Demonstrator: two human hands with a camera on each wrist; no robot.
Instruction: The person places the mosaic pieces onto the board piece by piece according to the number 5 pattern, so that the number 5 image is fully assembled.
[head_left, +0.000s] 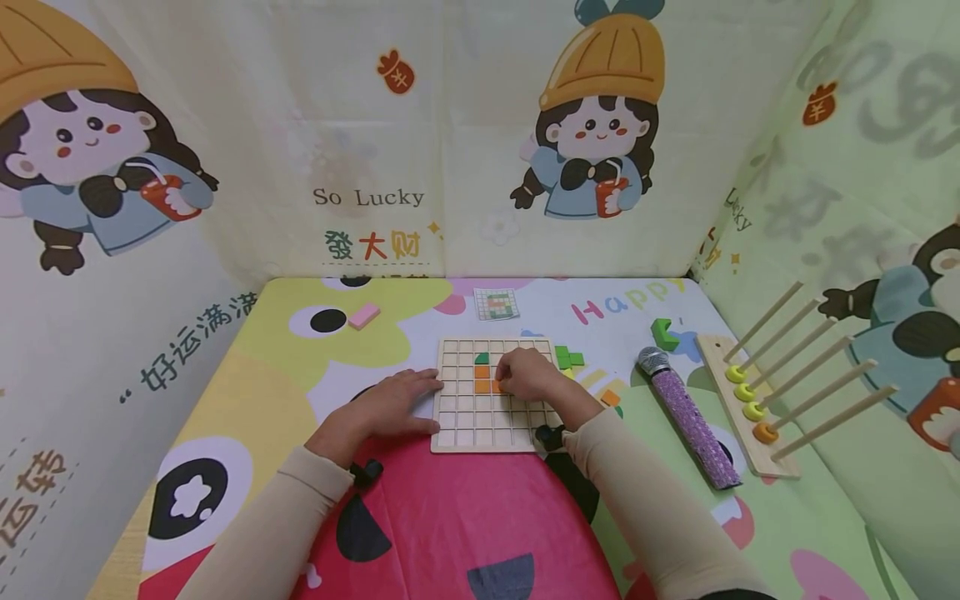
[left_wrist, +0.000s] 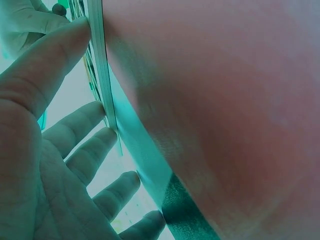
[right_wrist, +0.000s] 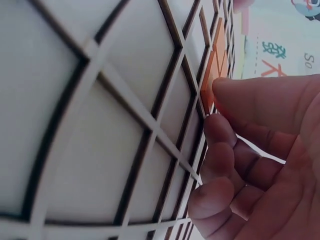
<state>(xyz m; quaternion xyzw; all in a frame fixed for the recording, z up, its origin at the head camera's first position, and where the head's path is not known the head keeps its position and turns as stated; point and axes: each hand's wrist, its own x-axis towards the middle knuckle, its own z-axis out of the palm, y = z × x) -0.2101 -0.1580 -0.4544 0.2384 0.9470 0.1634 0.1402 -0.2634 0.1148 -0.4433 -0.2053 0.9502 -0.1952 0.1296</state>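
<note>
On a cartoon-print tablecloth (head_left: pixel 270 375), a person's right hand (head_left: pixel 531 375) pinches an orange tile (head_left: pixel 497 387) near the middle of a gridded wooden board (head_left: pixel 457 438), beside two orange squares (head_left: pixel 482 386) and a green piece (head_left: pixel 482 358); the left hand (head_left: pixel 392 403) touches the board's left edge. From the left wrist, that hand's fingers spread wide. From the right wrist, thumb and fingertips close narrowly at the tile.

Pale cartoon-printed sheets (head_left: pixel 345 125) wall in the table (head_left: pixel 288 350) along its far, left and right edges; by the near left corner shows a wood-coloured strip (head_left: pixel 120 575), perhaps flooring.
</note>
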